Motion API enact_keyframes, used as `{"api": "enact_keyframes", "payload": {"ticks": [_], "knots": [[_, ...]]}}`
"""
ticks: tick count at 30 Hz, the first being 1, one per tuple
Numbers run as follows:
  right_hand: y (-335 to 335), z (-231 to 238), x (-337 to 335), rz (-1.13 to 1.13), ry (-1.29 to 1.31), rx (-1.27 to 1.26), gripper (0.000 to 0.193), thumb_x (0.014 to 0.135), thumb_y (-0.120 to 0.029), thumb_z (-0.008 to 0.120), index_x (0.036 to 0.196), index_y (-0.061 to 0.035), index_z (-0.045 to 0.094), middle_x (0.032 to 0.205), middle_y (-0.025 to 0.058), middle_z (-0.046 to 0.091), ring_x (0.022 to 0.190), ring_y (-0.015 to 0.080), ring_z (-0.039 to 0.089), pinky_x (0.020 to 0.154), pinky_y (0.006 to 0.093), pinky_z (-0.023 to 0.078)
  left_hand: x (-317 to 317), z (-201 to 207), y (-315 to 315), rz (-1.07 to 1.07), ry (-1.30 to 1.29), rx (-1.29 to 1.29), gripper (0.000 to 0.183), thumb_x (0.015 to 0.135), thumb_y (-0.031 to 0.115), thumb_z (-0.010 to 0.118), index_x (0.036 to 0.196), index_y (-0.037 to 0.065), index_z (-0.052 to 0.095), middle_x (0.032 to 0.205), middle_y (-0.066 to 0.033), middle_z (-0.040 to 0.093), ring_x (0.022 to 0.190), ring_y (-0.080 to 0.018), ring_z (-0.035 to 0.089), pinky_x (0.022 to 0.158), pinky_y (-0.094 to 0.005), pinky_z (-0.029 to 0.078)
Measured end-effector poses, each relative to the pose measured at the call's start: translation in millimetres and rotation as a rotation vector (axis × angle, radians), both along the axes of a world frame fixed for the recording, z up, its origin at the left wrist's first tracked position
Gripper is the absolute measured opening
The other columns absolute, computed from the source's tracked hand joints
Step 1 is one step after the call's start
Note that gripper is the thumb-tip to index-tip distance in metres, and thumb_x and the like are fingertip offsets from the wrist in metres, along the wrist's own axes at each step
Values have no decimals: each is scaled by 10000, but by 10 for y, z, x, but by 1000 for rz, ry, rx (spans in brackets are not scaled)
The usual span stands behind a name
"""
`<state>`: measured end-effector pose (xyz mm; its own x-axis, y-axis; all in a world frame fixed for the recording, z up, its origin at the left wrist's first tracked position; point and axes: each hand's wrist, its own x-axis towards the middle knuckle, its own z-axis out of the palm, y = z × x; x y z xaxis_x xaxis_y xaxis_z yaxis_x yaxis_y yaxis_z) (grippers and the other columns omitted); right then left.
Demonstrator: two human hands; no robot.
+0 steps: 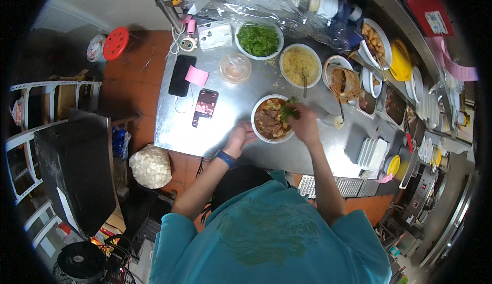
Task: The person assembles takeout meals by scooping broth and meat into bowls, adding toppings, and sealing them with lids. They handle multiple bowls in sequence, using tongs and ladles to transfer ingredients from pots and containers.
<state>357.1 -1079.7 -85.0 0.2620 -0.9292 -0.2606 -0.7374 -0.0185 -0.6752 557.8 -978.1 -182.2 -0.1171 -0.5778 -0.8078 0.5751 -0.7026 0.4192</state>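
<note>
A white bowl (254,125) of sliced meat in reddish-brown broth stands near the front edge of the steel table. Over its right side, my right hand (306,124) pinches chopped green herbs (289,111), which hang down toward the meat. My left hand (241,138), with a dark blue band at the wrist, is beside the bowl's lower left rim, fingers stretched out and empty. Whether it touches the bowl I cannot tell. Behind are a bowl of chopped greens (259,40) and a bowl of pale yellow minced food (300,65) with a spoon (305,84) in it.
A clear tub (235,68), a lit phone (205,108) and a black device (182,76) lie on the table's left. A ladle (340,104) rests by food containers at right. Stacked white trays (372,154) stand at the front right; a red stool (116,44) is at far left.
</note>
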Motion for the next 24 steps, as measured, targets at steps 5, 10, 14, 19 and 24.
{"api": "enact_keyframes", "payload": {"ticks": [5,10,14,19,24], "knots": [[216,46,-98,179,183,43,419,822,-54,657,1239,-19,621,1063,240,682,958,384,671,855,445,550,-117,-173,56,5,-143,-78,402,941,75,441,1338,13,431,1153,-149,603,1012,-262,655,890,-388,575],[326,-20,-241,190,147,-272,319,848,-27,632,1166,-25,655,1048,210,694,937,366,683,826,442,551,-319,-394,164,84,-286,-313,403,965,24,449,1359,108,438,1183,-147,578,993,-236,656,787,-336,619],[386,7,-328,131,143,-333,329,852,5,595,1174,-39,648,1109,192,684,1006,373,661,854,448,536,-383,-617,262,137,-316,-280,350,1011,50,441,1352,122,406,1126,-134,566,1015,-232,639,786,-336,612],[310,468,-808,134,-85,-422,332,846,33,602,1171,-23,644,1110,171,698,987,320,688,831,418,548,-462,-728,612,-82,-910,-484,353,829,-89,529,1169,1,553,1043,-99,587,958,-191,578,889,-342,490],[196,928,-1659,134,-162,-330,427,837,-23,708,1245,-143,666,1206,111,686,1008,282,705,850,359,566,-717,-476,815,-58,-1189,-531,404,793,44,663,1179,-31,566,999,-171,570,894,-292,562,830,-398,478]]}}
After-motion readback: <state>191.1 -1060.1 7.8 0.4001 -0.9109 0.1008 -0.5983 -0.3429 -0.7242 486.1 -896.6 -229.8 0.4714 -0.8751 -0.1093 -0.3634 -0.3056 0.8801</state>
